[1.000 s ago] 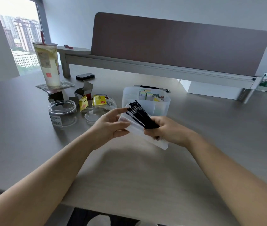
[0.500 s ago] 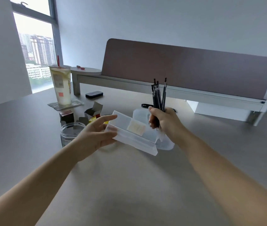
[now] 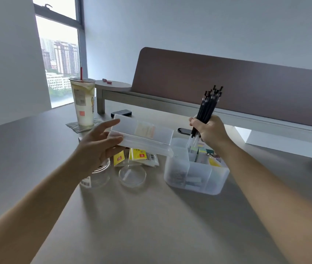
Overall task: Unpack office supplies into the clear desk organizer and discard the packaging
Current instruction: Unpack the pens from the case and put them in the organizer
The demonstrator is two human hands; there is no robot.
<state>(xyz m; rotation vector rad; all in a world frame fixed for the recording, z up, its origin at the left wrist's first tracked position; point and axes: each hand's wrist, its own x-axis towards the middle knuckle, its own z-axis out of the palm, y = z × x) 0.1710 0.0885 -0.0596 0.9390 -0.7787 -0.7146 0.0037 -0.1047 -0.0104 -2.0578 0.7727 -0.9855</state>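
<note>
My right hand [image 3: 209,130] grips a bundle of black pen refills [image 3: 209,105] upright, their lower clear tips dipping into a rear compartment of the clear desk organizer [image 3: 199,180]. The organizer sits on the desk and holds paper clips, small boxes and binder clips. My left hand [image 3: 96,147] holds the open translucent refill case [image 3: 143,134] by its left end, lifted above the desk to the left of the organizer.
Under the case lie yellow packets [image 3: 141,156], a clear round lid [image 3: 132,175] and a clear jar [image 3: 96,178]. A tall iced drink cup [image 3: 82,103] stands at the back left. A dark small device [image 3: 121,113] and a brown desk partition [image 3: 227,88] lie behind.
My right hand pulled the refills out of the case, turned them upright and moved them right and down into the organizer. My left hand lifted the emptied case to the left.
</note>
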